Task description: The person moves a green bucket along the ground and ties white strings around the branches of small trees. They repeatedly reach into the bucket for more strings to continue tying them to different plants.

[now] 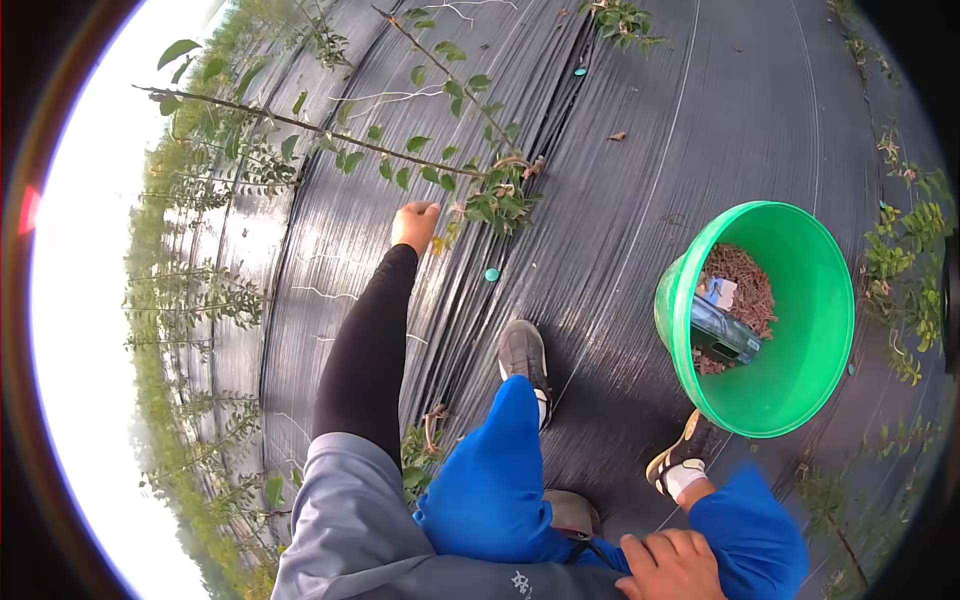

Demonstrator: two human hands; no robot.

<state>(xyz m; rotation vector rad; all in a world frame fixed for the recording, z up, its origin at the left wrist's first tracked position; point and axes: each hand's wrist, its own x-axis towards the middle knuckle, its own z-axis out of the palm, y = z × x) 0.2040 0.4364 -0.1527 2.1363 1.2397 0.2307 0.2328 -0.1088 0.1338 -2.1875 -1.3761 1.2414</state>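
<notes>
My left hand (415, 226) is stretched forward in a black sleeve, its fingers closed. It is just left of the leafy base of a plant (502, 205); whatever is in the fingers, if anything, is hidden. My right hand (676, 566) rests against my clothing near the hip and thigh, fingers laid over it, with no object visible in it. To the right is a green bucket (825, 340). Inside it are many small brownish-pink pieces (740, 272), a dark bluish packet-like object (722, 328) and a small white-and-blue piece (719, 292).
Black plastic ground sheeting (610, 240) covers the soil. A long leafy branch (330, 132) reaches left from the plant. Small turquoise discs (491, 275) dot the sheeting. Leafy plants (900, 250) line the right side. My shoes (522, 350) stand on the sheeting.
</notes>
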